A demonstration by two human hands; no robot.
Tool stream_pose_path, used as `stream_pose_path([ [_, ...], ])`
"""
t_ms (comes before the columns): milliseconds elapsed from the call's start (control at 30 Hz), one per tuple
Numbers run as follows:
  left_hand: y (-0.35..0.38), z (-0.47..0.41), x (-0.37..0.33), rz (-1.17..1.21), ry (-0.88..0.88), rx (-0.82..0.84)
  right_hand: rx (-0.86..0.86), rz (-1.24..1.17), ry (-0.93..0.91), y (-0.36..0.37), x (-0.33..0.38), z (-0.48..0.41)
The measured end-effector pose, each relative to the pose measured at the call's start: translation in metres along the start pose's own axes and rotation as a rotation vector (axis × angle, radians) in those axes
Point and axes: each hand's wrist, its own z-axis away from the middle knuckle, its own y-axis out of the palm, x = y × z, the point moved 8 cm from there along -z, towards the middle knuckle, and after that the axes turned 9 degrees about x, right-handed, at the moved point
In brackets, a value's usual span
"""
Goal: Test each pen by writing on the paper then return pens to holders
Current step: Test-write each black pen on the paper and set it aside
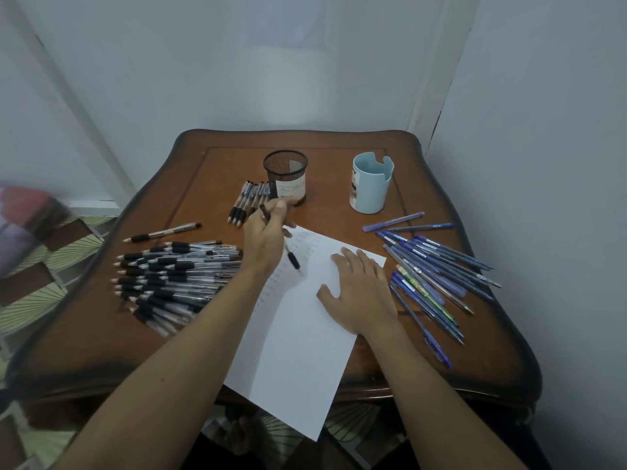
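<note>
A: Where is there room on the table (332, 212)?

B: Bare wood shows between the mesh holder (285, 171) and the blue holder (371, 184), and along the near left and near right corners. The black pile (176, 276) fills the left side almost to the rim. The blue pens (437, 276) fan across the right side, the nearest one close to the edge. The paper (298, 351) lies slanted in the middle, its near corner hanging past the front edge.

A: And the hands?

B: The left hand (266, 234) is curled round a black pen (293, 260), raised over the paper's far corner, just in front of the mesh holder. The pen slants down, tip close above the sheet. The right hand (359, 293) lies flat on the paper's right side, fingers spread and straight, gripping nothing.

A: Other pens?

B: A short row (246, 201) lies just left of the mesh holder, and one single pen (163, 232) lies apart, beyond the pile.

A: What can't you see?

B: The left hand hides the pen's middle and part of the mesh holder's base. The left forearm covers the pile's right end. The marks on the paper and the holders' labels are too small to read. Whether the tip touches the sheet, I cannot tell.
</note>
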Motion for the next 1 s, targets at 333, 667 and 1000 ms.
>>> stream_pose_path([
  [333,0.021,-0.006,0.031,-0.066,-0.100,0.093,-0.017,-0.008,-0.007,-0.002,0.001,0.002],
  [667,0.029,-0.012,0.034,-0.166,-0.088,0.199,-0.008,-0.006,-0.010,-0.002,0.001,0.002],
  [1000,0.021,-0.014,0.044,-0.258,-0.095,0.112,0.002,-0.001,-0.010,-0.001,0.001,0.001],
])
